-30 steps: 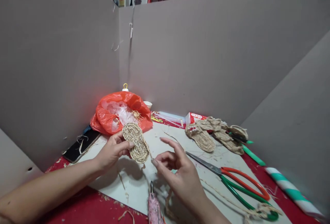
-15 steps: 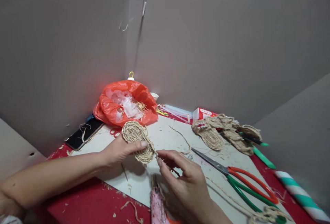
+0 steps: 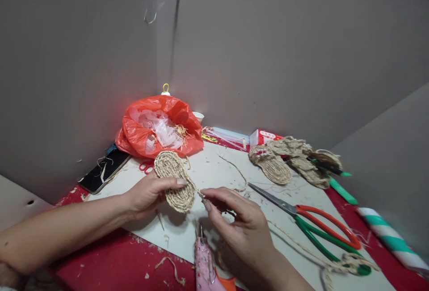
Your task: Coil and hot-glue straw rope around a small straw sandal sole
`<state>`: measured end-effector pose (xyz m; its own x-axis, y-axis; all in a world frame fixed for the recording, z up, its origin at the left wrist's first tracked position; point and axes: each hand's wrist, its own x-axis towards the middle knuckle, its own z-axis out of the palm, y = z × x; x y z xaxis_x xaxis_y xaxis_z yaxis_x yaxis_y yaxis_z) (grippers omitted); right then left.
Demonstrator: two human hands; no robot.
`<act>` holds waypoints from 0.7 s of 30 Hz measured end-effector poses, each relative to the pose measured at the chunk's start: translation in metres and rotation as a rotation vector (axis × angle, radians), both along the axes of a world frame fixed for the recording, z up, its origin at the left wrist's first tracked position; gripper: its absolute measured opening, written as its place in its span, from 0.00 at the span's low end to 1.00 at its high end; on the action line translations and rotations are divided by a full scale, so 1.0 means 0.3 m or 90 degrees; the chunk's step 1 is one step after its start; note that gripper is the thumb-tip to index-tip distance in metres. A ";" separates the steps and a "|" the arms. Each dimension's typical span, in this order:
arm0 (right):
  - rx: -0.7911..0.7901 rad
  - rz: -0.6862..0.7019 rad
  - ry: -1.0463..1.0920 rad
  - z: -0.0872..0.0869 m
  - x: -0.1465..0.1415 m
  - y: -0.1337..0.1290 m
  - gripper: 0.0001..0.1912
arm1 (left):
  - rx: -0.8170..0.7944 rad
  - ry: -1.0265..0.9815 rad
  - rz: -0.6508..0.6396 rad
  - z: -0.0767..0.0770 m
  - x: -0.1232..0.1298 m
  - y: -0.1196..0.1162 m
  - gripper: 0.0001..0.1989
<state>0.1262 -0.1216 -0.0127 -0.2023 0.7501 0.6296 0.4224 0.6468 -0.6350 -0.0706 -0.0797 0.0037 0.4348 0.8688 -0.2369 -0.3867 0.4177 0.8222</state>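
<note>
My left hand grips a small woven straw sole, coiled from braided cord, with the thumb across its face. At the sole's right edge, the thumb and fingers of my right hand pinch the straw cord that comes off the coil. Below the hands lies a tool wrapped in pink cloth, its metal tip pointing up toward the sole. To the right of my right hand rest large scissors with one orange and one green handle. Braided cord trails beside them.
A red plastic bag with white plastic and straw stands at the back. Left of it lies a black phone. Finished-looking straw soles are piled at the back right, near a green-striped white bar. White board covers the red table.
Both hands keep their hold on the sole and cord, with the sole turned slightly. The whole view has shifted a little, so most things appear higher and slightly left.
</note>
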 end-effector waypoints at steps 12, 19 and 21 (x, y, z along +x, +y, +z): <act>-0.073 -0.005 0.018 -0.029 -0.010 -0.007 0.10 | 0.037 0.031 -0.002 0.004 0.006 -0.007 0.20; -0.081 -0.014 0.019 -0.030 -0.020 -0.002 0.09 | 0.049 0.074 -0.006 -0.013 0.001 -0.004 0.20; -0.085 -0.017 0.021 -0.031 -0.026 -0.004 0.09 | 0.056 0.079 -0.005 -0.017 0.003 -0.006 0.18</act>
<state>0.1183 -0.1229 -0.0220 -0.1619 0.8328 0.5294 0.4160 0.5440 -0.7287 -0.0697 -0.0816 -0.0015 0.4135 0.8854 -0.2125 -0.2763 0.3443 0.8973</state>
